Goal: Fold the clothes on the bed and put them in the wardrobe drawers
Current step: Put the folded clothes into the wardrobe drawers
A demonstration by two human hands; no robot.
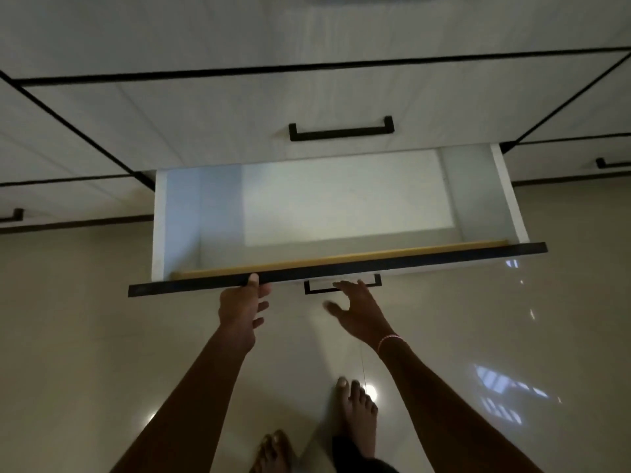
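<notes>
We looked down on the wardrobe, whose pale fronts were outlined with thin dark lines, and on one drawer that stood pulled well out of it over the floor. The drawer's light bottom and white side walls showed, with a wooden strip along the inside of its front and a black top edge above that. Our left hand held this front near its left part: the thumb lay over the black edge, and the other fingers were curled below it against the face of the panel. Our right hand was just to the right, spread wide and relaxed, its fingertips at the black handle under the front edge; we could not tell whether they touched it. A thin pink bracelet sat on that wrist. Above the pulled-out drawer, the upper drawer was closed, with a black bar handle at its middle. Similar dark handles showed on the neighbouring fronts at the far right and far left. Below our arms, our two bare feet, the right foot ahead of the left foot, stood on the glossy tiles, which carried bright reflections. The picture was dim and somewhat blurred.
</notes>
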